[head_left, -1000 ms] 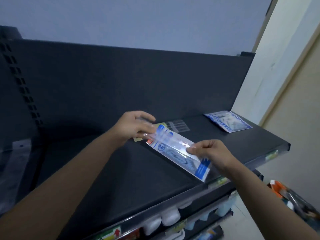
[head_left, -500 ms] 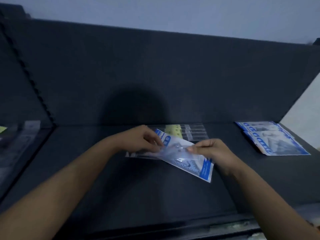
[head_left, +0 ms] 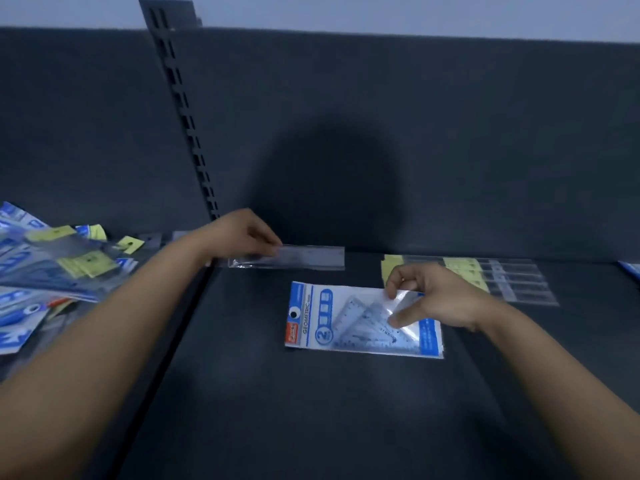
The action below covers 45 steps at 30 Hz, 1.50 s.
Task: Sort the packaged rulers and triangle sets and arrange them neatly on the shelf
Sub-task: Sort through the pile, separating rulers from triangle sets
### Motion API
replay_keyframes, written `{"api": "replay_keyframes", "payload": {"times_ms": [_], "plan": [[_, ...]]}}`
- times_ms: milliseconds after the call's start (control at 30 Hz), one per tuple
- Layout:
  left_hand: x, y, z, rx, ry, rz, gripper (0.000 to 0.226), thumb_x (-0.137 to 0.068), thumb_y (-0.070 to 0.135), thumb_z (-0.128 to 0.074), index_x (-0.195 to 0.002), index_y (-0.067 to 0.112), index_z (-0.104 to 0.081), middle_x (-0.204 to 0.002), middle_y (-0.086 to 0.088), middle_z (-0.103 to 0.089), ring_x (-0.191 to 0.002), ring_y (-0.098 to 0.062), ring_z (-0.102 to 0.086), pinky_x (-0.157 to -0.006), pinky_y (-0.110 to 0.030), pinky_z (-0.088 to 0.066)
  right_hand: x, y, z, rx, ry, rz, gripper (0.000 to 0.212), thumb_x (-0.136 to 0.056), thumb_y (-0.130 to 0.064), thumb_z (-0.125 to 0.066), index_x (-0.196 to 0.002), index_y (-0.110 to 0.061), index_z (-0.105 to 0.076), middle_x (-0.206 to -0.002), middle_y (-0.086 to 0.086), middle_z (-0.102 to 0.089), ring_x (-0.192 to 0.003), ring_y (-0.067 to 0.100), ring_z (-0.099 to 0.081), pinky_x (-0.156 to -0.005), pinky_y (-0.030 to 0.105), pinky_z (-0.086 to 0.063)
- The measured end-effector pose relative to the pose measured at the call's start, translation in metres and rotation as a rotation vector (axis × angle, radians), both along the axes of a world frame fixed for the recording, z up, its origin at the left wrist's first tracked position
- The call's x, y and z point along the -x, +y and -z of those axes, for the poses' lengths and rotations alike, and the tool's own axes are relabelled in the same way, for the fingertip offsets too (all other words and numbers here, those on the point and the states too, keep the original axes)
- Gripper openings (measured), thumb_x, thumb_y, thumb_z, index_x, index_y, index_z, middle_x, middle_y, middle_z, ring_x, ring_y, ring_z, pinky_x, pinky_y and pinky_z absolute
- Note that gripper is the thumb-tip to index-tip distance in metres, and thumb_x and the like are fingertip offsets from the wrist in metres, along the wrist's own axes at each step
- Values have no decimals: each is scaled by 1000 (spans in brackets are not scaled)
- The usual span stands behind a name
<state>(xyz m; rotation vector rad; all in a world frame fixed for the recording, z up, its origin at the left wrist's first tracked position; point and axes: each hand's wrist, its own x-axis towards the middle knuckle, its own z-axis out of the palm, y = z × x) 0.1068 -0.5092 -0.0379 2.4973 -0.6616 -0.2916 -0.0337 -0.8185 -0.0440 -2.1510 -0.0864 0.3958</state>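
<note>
A blue-and-white triangle set pack (head_left: 346, 323) lies flat on the dark shelf (head_left: 311, 410). My right hand (head_left: 433, 299) pinches its right part between thumb and fingers. My left hand (head_left: 242, 237) pinches a clear packaged ruler (head_left: 304, 259) and holds it level just above the shelf near the back panel. A neat row of clear ruler packs with yellow headers (head_left: 485, 278) lies right of my right hand. A jumbled pile of mixed packs (head_left: 52, 271) sits on the neighbouring shelf at the left.
A slotted upright post (head_left: 187, 126) divides the two shelf bays. The dark back panel (head_left: 415, 150) rises behind the shelf. A blue pack's corner (head_left: 632, 271) shows at the far right edge.
The two packs have been parted: my left hand drew the ruler away to the left and back, while the triangle set now lies flat under my right hand. The view swung left, revealing the pile.
</note>
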Motion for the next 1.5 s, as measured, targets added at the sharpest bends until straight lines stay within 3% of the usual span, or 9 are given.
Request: {"api": "replay_keyframes", "payload": {"times_ms": [167, 267, 367, 767, 933, 1067, 1233, 1400, 1500], "plan": [[-9, -1, 14, -61, -108, 137, 17, -82, 25, -75, -97, 19, -77, -76, 27, -62, -67, 22, -55, -63, 1, -38, -7, 30, 1, 2, 52, -20, 43, -62, 4, -84, -90, -20, -61, -87, 2, -67, -71, 11, -61, -71, 26, -48], [-8, -8, 19, -100, -162, 152, 19, -82, 35, -74, -99, 26, -74, -84, 20, -64, -73, 9, -58, -67, -10, -44, -6, 34, -1, 12, 74, -7, 50, -62, 2, -84, -98, -25, -61, -92, 9, -66, -72, 12, -62, -76, 31, -49], [-4, -12, 21, -136, -244, 161, 17, -84, 36, -71, -99, 27, -71, -93, 14, -65, -80, -2, -59, -74, -27, -50, -3, 29, -4, 44, 66, 15, 51, -62, -3, -86, -99, -30, -64, -98, 6, -66, -75, 7, -62, -84, 33, -48], [21, -73, 1, -402, -298, 243, 28, -93, 37, -59, -119, 27, -67, -122, 11, -61, -110, -8, -55, -94, -32, -46, 53, -58, -27, -120, 2, 84, 30, -69, 4, -79, -91, -12, -67, -76, -6, -71, -64, 10, -62, -72, 22, -52], [89, -186, -26, -121, -423, 213, 26, -93, 39, -57, -105, 23, -73, -106, 8, -66, -96, -9, -62, -88, -35, -49, 101, -153, -32, -105, -72, 120, 26, -68, 4, -80, -87, -10, -67, -76, 6, -70, -68, 18, -62, -74, 28, -50], [162, -299, -30, -36, -299, 334, 46, -88, 59, -53, -117, 26, -68, -109, 12, -65, -97, -4, -59, -87, -28, -48, 132, -230, -31, -86, -125, 165, 30, -68, 5, -79, -88, -14, -70, -80, 8, -72, -74, 16, -66, -74, 28, -51], [211, -421, -27, 37, -185, 390, 20, -92, 31, -60, -108, 23, -69, -102, 9, -69, -94, -8, -61, -85, -33, -49, 163, -326, -36, 45, -180, 240, 30, -66, 1, -81, -86, -20, -70, -84, 6, -71, -73, 13, -64, -69, 24, -48], [213, -502, -10, 70, -93, 315, 13, -89, 27, -64, -97, 18, -69, -90, 5, -63, -80, -13, -57, -64, -18, -41, 171, -395, -29, 247, -288, 324, 30, -64, -11, -84, -83, -26, -67, -93, -11, -67, -87, 4, -63, -71, 16, -49], [209, -537, 5, 32, -115, 262, 24, -88, 33, -64, -108, 20, -66, -106, 4, -63, -90, -11, -57, -78, -27, -47, 168, -424, -11, 349, -346, 414, 28, -64, -15, -85, -81, -25, -65, -90, -9, -66, -86, 12, -62, -75, 26, -51]]}}
